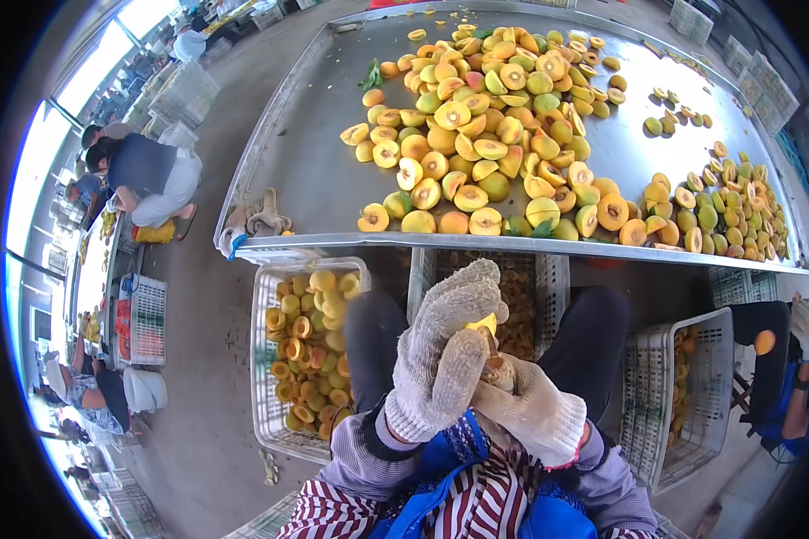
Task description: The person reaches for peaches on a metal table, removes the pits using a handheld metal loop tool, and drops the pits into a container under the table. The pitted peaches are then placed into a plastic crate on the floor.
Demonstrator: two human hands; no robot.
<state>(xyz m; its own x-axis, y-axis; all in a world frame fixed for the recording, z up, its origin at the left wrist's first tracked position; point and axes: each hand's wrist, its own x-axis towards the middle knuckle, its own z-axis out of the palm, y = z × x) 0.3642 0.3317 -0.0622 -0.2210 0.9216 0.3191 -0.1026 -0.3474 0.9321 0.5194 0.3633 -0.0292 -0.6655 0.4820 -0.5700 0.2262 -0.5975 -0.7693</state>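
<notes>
In the head view, two gloved hands are meeting right at the centre, in front of the wearer's striped apron. The left hand is curling its fingers and thumb around a yellow fruit piece, which is peeking out between the two gloves, just below the table's near edge. The right hand is pressing in close from the other side, its fingers bending near something brown; whether it is gripping that, I cannot tell. Up ahead, the metal table is carrying a big heap of halved fruit, yellow and orange, many cut faces showing their hollows, with a greener cluster sitting at the right end. A green leaf is lying by the heap's left side, and worn gloves are resting at the near left corner. Below, the left crate is holding plenty of fruit halves beside the wearer's knee, the middle crate is standing between the legs, and the right crate is sitting just beyond the other knee. Over on the far right, a co-worker's gloved hand is showing near a single fruit half.
</notes>
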